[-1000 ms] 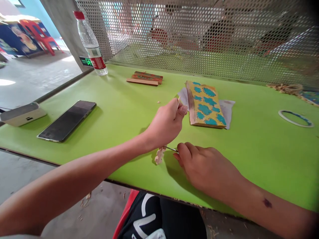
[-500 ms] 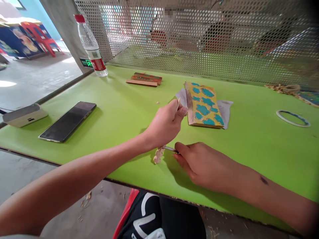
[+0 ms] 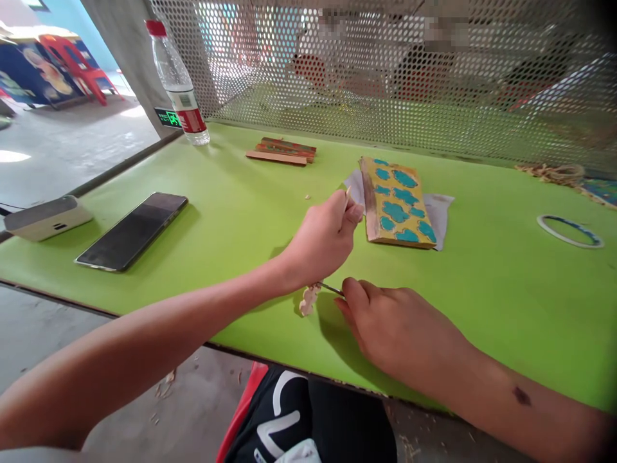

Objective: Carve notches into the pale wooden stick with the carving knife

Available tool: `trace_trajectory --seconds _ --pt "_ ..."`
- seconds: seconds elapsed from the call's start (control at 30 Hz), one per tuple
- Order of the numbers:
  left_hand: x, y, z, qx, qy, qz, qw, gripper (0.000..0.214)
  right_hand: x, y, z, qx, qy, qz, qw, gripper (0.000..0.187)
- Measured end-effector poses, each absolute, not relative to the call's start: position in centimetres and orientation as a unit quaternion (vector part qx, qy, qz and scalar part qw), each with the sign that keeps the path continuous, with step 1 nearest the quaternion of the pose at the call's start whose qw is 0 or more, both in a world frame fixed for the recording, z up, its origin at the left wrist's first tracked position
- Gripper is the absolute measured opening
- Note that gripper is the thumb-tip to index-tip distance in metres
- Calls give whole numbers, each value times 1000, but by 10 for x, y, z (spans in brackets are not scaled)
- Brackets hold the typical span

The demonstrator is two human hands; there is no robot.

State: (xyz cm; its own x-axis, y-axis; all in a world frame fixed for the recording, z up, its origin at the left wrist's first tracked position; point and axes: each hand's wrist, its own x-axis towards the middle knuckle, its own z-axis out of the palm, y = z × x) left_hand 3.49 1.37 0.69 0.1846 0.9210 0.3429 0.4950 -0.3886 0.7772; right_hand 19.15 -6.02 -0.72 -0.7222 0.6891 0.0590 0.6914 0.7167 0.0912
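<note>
Where the left hand (image 3: 324, 233) closes in a fist, just left of the patterned yellow board (image 3: 398, 204), a pale pointed tip (image 3: 348, 191) projects above the pinched thumb. The right hand (image 3: 393, 318), nearer the wearer than the board, is closed on a thin metal tool (image 3: 331, 289); its handle is hidden in the grip. The tool's far end meets a pale scalloped piece (image 3: 309, 300) below the left wrist, on the wearer's side of the board and to its left. Whether tip and piece are one length, and whether the piece touches the green table (image 3: 260, 212), cannot be told.

The step in hand is judged to be trimming with the tool. It would call for a firm left grip, short shallow strokes at a low angle, and a path directed away from the left wrist, which lies close to the working end.

The one evident container, a clear bottle (image 3: 180, 90) with a red cap (image 3: 155, 27) in place, stands upright beyond the board and well to its left; it appears partly filled with clear liquid. Also left of the board, beyond the phone (image 3: 132, 230), lies a pale block-shaped device (image 3: 48, 218); whether it holds anything cannot be told.
</note>
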Motion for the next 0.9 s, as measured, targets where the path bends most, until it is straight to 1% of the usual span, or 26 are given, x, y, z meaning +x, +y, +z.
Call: trace_trajectory --seconds 0.33,0.47,0.57,0.63,0.73,0.8,0.9 --pt "35 13 8 736 464 413 270 25 197 -42 5 -377 -917 127 -22 17" --pt "35 13 7 730 469 408 283 25 200 -37 11 -383 -904 189 -16 26" --pt "35 13 8 727 468 409 293 25 201 -34 11 -377 -900 218 -5 29" --pt "35 13 8 722 476 405 298 25 201 -34 9 -369 -909 192 6 27" --pt "34 13 7 712 503 388 300 25 202 -37 1 -360 -928 90 21 24" --pt "34 13 6 706 520 378 296 25 203 -39 -4 -353 -934 35 30 25" --pt "34 14 5 701 533 375 289 27 204 -41 -9 -335 -941 -14 42 26"
